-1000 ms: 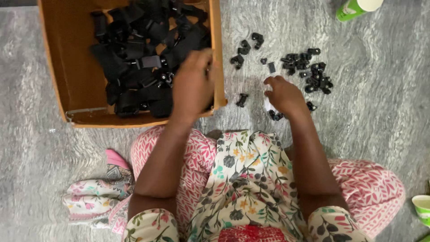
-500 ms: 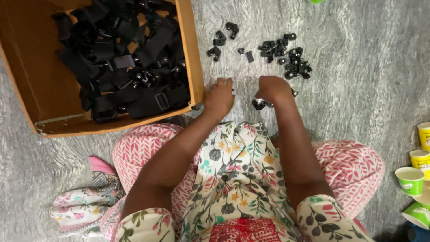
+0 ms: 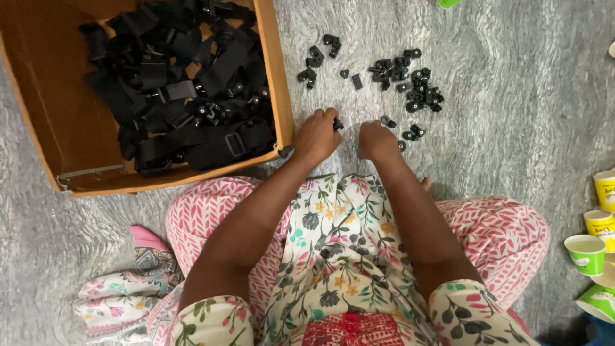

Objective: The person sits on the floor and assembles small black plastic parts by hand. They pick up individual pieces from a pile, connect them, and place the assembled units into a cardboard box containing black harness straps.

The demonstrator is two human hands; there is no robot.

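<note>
Both hands curl knuckles-up on the rug: left hand (image 3: pixel 316 136) fingers pinch a black clip (image 3: pixel 337 124), right hand (image 3: pixel 376 140) fisted.

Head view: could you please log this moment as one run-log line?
left hand: pinching small black clip | right hand: closed, contents hidden | black clips pile: on mat | cardboard box: black straps inside

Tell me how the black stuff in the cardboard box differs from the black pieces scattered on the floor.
The straps are long, flat bands with buckles; the loose pieces are small, chunky clips. The straps lie tangled in one heap inside the cardboard box; the loose pieces lie spread on the grey floor, some singly. The left hand pinches one small piece; neither it nor the right hand touches the straps. Both kinds are black.
</note>
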